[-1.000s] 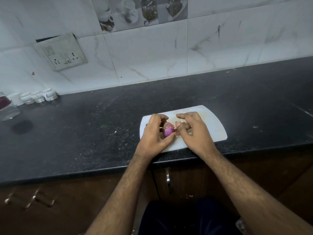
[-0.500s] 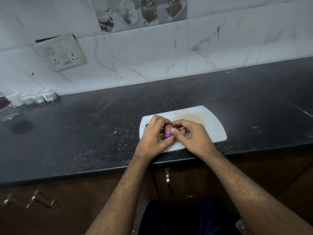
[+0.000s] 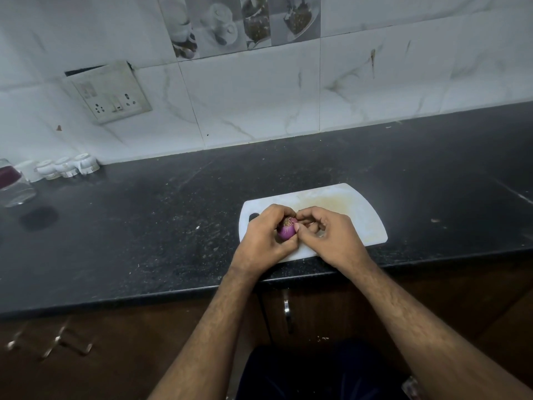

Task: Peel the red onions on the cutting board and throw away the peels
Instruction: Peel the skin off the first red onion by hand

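Observation:
A small red onion (image 3: 286, 230), purple with its rooty end up, is held just above the white cutting board (image 3: 357, 209) near the counter's front edge. My left hand (image 3: 264, 241) cups it from the left. From the right, my right hand (image 3: 328, 241) pinches at the onion's top and side with thumb and fingertips. Both hands hide most of the onion and the board beneath. I cannot make out loose peels or other onions.
The black stone counter (image 3: 173, 226) runs along a white tiled wall with a socket plate (image 3: 111, 92). At the far left stand a glass jar (image 3: 14, 186) and small white containers (image 3: 67, 167). Dark cabinet doors with a handle (image 3: 287, 316) lie below.
My right hand's fingers have closed in over the onion's top, covering more of it. The onion has turned so its root end faces up. Both hands stay in place on the board.

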Motion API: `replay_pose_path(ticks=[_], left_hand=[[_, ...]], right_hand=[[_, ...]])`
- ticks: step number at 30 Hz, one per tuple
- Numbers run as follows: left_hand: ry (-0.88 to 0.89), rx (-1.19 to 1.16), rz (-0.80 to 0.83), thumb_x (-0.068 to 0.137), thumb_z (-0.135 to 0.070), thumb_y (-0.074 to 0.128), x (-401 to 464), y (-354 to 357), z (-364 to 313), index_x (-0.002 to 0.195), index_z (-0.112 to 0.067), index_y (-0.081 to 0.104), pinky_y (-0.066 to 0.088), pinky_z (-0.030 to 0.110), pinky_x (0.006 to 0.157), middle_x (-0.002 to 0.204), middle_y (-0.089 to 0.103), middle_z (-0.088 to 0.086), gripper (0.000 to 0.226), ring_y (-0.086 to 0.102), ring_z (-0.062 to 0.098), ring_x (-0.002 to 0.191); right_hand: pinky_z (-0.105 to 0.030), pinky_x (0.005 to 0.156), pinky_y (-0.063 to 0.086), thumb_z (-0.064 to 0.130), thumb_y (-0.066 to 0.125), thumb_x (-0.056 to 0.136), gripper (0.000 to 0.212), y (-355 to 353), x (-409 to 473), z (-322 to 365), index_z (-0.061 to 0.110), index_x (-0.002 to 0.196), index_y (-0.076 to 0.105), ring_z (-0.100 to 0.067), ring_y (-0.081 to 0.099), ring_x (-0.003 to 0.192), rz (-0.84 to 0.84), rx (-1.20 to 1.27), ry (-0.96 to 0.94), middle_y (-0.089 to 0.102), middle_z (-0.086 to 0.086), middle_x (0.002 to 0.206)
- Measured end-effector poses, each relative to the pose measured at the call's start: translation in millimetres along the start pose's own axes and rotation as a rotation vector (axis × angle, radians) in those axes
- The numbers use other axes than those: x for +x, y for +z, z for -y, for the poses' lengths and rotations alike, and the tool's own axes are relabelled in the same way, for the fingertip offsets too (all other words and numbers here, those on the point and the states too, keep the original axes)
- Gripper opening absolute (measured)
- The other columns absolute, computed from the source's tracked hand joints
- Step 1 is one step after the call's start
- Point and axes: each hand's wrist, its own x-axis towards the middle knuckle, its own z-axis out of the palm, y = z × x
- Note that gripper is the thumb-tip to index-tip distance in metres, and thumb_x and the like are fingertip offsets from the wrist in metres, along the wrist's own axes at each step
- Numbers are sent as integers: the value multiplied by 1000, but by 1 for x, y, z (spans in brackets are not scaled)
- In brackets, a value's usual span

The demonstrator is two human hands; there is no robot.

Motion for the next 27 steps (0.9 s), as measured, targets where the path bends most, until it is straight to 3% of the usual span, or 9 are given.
replay_pose_path(ticks=[3,8,14,17,20,23,27], left_hand=[[4,-26,-6,81,-8,80,0,-1,1,108,-11,67,50,13,79,100,67,-3,30,63,9,91],[4,-22,-30,80,-12,83,0,0,2,103,-13,69,56,28,79,96,67,-3,27,65,14,89],[35,15,-23,79,-13,84,0,0,4,98,-10,69,55,30,76,93,65,-1,24,62,13,85],[44,29,-11,79,-14,82,0,1,4,95,-11,67,54,32,73,91,63,-2,22,60,12,83],[36,32,22,80,-18,79,-1,2,7,95,-12,66,57,39,72,93,62,-3,21,61,14,84],[37,61,42,80,-23,76,-2,3,9,93,-12,64,56,44,72,92,61,-2,21,61,17,84],[42,93,47,80,-22,78,-1,4,10,89,-10,61,53,45,72,90,61,0,22,59,20,82]], right_hand=[[-9,73,54,23,73,92,18,1,-2,-1,28,110,75,-3,68,75,-19,-51,-19,76,7,84],[-20,73,60,24,73,93,18,2,0,-2,28,111,75,-13,68,70,-27,-83,-29,75,1,79],[-9,59,46,22,71,94,13,2,-3,-1,28,104,75,-3,55,55,-40,-122,-54,70,-2,66],[-10,65,46,20,70,95,10,3,-4,-1,27,100,74,-4,52,51,-34,-137,-62,68,-3,62],[-20,73,55,21,69,95,8,3,-4,-3,25,101,74,-15,60,53,-34,-145,-62,67,-1,59],[-20,59,50,21,68,96,8,4,-3,-3,24,101,72,-7,50,47,-28,-165,-72,60,3,53],[-21,51,44,20,67,95,6,4,-2,-3,25,98,70,-7,41,46,-10,-169,-74,57,-3,52]])
